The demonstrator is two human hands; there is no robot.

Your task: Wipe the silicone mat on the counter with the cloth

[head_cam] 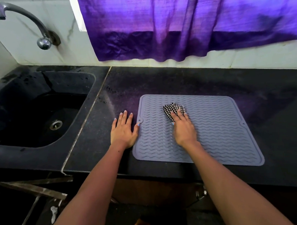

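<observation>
My right hand lies on the grey silicone mat, a little left of its middle and toward its far half, pressing the black-and-white checked cloth down against the wavy ribs. My fingers reach forward over the bunched cloth, which sticks out beyond my fingertips; whether they curl into it or only press flat I cannot tell. My left hand rests flat on the dark desk just off the mat's left edge, fingers straight and spread, holding nothing, with the thumb tip touching the mat's rim by the small notch there. The mat lies flat on the desk, its near edge close to the desk's front edge. Well to the left of the mat sits the black sink, with the curved tap above it, and beyond the mat's far edge a purple curtain hangs on the wall.
</observation>
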